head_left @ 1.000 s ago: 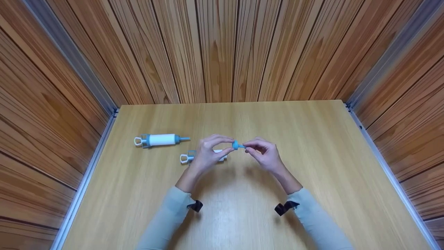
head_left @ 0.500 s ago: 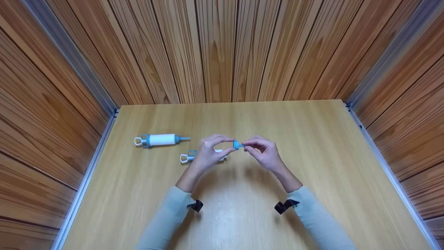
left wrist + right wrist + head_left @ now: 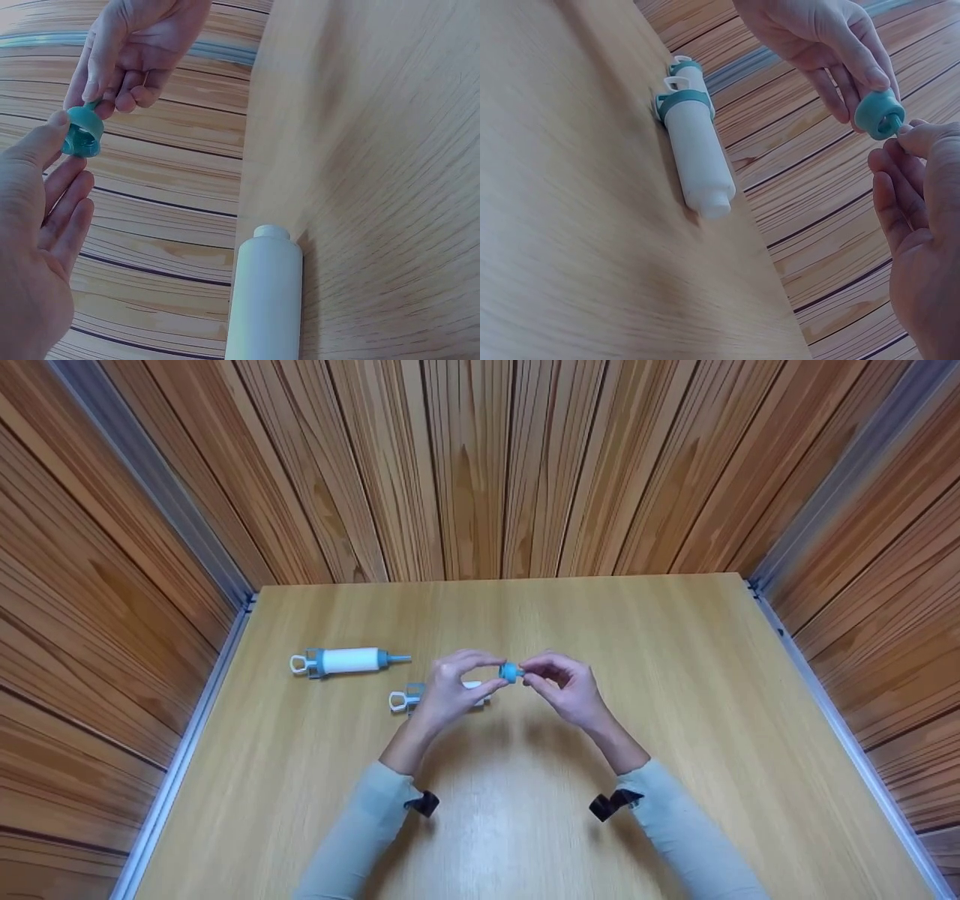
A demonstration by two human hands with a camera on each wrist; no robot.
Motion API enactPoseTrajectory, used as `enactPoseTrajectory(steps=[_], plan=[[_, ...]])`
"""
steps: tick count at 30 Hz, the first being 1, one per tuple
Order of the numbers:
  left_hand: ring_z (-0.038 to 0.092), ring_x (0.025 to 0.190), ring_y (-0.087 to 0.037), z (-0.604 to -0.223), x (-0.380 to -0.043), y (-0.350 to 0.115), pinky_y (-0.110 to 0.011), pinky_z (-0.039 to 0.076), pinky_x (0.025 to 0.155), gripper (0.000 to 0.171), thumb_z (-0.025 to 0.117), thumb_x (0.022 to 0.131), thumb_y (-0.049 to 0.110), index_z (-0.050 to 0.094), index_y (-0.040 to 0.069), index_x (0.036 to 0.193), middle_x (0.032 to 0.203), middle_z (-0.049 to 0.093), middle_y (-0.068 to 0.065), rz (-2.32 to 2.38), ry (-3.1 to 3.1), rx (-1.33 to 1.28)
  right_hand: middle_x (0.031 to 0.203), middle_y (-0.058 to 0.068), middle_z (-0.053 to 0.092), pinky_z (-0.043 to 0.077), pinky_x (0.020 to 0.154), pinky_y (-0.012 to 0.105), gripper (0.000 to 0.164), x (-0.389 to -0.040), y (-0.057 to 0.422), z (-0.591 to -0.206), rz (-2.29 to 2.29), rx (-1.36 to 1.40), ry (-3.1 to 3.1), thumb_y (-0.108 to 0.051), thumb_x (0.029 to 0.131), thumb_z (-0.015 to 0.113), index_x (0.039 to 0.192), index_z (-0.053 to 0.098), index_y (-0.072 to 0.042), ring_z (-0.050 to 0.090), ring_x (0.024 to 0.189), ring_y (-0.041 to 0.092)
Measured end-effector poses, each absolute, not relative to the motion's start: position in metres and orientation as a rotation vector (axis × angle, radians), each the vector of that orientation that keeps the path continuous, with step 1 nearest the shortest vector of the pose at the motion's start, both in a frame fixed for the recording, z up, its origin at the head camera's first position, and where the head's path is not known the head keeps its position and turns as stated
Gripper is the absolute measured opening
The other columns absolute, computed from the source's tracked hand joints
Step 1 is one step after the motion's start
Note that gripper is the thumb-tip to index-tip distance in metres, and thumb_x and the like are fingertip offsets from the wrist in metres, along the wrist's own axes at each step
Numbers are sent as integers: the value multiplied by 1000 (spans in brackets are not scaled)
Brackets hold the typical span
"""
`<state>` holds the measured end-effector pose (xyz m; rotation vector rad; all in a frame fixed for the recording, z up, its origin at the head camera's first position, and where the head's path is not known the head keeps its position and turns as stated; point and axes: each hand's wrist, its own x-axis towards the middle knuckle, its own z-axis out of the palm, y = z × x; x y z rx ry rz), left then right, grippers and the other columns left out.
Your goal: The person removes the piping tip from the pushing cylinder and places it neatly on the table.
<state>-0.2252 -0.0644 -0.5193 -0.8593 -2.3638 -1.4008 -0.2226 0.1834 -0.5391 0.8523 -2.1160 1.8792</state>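
Note:
Between my hands, above the table [image 3: 480,810], is a small blue-green nozzle cap [image 3: 509,673]. My left hand [image 3: 450,690] pinches its wide rim between thumb and fingertips. Thumb and fingertips of my right hand [image 3: 568,694] pinch the thin stem, largely covering it. The cap's hollow underside [image 3: 81,140] shows in the left wrist view. Below my left hand lies a white syringe [image 3: 699,154] with a blue-green collar and a white loop handle; its short neck is bare. In the head view the left hand partly hides this syringe.
A second white syringe [image 3: 351,661] lies farther back and to the left, with a long thin blue nozzle [image 3: 399,659] pointing right. Wood-plank walls [image 3: 480,472] stand behind and on both sides of the table. Metal rails [image 3: 825,709] run along its sides.
My right hand has shifted slightly left, nearer the left hand. The nozzle cap has tilted between my fingers, and less of its stem shows. Both syringes stay where they were.

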Motion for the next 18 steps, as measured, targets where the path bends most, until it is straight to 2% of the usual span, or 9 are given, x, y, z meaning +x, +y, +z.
enactPoseTrajectory(steps=[2,6,9,15,18], plan=[[81,123,-32,-519,-226,-64,-48,64,112,31,89,97,15,84,3,125,124,86,-14,-1403,-2360,-861,108,33,76,65,93,19,20,-223,183,-538,1874,857,-2122,14,100,72,120,75,14,79,98,9],[82,122,-32,-519,-226,-65,-49,64,111,30,89,97,15,84,3,125,123,86,-14,-1409,-2347,-867,109,32,76,65,92,19,21,-223,181,-537,1873,856,-2124,14,100,72,121,74,13,79,100,7],[82,121,-32,-518,-226,-65,-49,65,111,30,89,97,15,84,4,124,123,86,-14,-1412,-2338,-867,109,27,78,64,92,18,21,-224,181,-537,1873,857,-2116,15,100,72,121,74,13,78,100,6],[83,118,-31,-518,-226,-65,-47,66,109,29,89,96,15,85,3,122,121,87,-14,-1391,-2332,-883,109,5,82,65,90,18,22,-224,181,-538,1879,859,-2098,17,98,73,119,74,14,79,98,9],[83,118,-32,-516,-226,-66,-48,65,109,29,90,96,14,85,3,122,121,87,-14,-1429,-2316,-883,108,10,82,64,89,18,25,-224,182,-539,1880,865,-2086,18,96,73,121,72,16,78,99,7]])
